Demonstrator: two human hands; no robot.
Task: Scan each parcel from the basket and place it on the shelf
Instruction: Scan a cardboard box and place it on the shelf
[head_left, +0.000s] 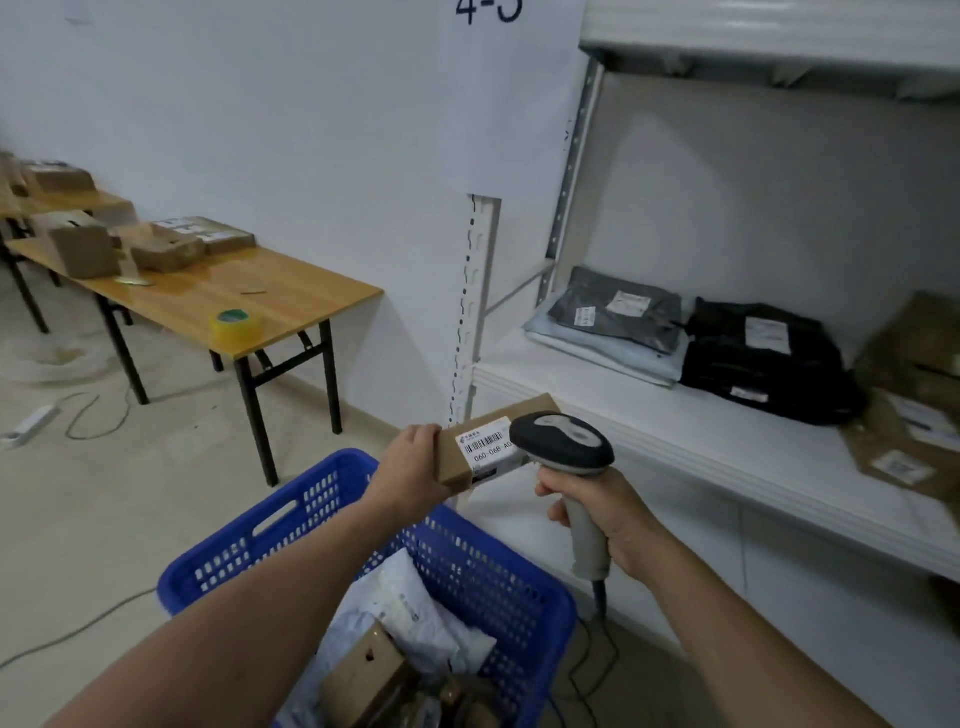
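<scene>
My left hand (413, 462) grips a small brown cardboard parcel (457, 462) by its left end, above the blue basket (498, 577). A white barcode label faces up on the parcel. My right hand (597, 514) grips the handle of a grey and black barcode scanner (563, 441), whose head sits right over the label's right side. The basket holds several more parcels: white bags and a brown box (363, 680). On the white shelf (675, 421) at the right lie a grey bag (618, 312), a black bag (763, 358) and brown parcels (904, 431).
A wooden folding table (218, 296) stands at the left with several cardboard boxes and a roll of yellow tape (236, 323). Cables and a power strip (31, 423) lie on the floor. A slotted shelf upright (470, 312) rises just behind the parcel.
</scene>
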